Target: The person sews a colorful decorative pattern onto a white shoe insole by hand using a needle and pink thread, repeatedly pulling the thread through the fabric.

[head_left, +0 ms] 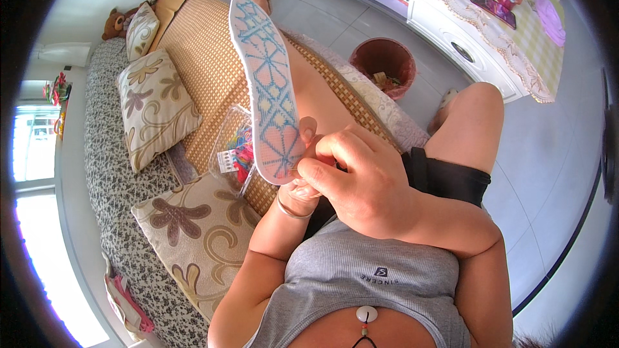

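Woven-mat sofa behind. Left hand (303, 183) pinches cross-stitch insole (267, 87) at heel, upright; right hand (358, 177), grip pressed together, works needle at lower edge. Blue pattern covers nearly all; heel unfinished, likely.

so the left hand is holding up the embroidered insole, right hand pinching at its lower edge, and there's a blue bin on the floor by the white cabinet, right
Not quite: the bin is reddish-brown, not blue, as the head view shows. The rest holds: the left hand holds up the embroidered insole, the right hand pinches at its lower edge, and the bin stands by the white cabinet.

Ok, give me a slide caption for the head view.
Both hands, left and right, work an embroidered insole above a woven mat.
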Motion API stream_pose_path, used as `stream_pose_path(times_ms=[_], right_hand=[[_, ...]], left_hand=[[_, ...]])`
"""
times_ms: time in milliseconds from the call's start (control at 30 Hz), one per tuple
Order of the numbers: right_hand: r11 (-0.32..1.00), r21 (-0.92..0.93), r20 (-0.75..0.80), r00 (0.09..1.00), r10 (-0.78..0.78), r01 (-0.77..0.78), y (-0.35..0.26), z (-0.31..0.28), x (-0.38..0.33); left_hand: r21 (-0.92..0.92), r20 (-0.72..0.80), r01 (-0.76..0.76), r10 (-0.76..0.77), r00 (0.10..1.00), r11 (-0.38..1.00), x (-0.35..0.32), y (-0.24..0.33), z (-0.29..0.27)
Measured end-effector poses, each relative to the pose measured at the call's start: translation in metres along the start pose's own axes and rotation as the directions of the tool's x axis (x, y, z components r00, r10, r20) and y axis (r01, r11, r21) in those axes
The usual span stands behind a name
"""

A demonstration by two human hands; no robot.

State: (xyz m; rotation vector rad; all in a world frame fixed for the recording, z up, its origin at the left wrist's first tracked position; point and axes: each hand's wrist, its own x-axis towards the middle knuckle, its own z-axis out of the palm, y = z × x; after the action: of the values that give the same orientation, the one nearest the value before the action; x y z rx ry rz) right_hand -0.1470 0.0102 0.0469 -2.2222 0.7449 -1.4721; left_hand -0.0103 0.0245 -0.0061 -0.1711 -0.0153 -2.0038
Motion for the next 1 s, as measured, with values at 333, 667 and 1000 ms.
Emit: stream_pose_path(times_ms=[333,667,1000], right_hand=[[0.995,0.077,0.052,0.997,0.056,-0.060,0.003,-0.005,0.002],[0.141,0.747,0.485,0.677,0.553,-0.650,0.051,-0.010,-0.047],[0.146,0.765,0.473,0.701,0.534,-0.627,0.053,-0.008,-0.052]], left_hand=[[0.047,-0.098,-0.049,0.054,0.994,0.998,0.000,0.002,0.016],[0.811,-0.276,0.041,0.320,0.906,0.583,-0.001,-0.005,0.030],[0.821,-0.256,0.028,0.325,0.910,0.570,-0.003,-0.008,0.033]])
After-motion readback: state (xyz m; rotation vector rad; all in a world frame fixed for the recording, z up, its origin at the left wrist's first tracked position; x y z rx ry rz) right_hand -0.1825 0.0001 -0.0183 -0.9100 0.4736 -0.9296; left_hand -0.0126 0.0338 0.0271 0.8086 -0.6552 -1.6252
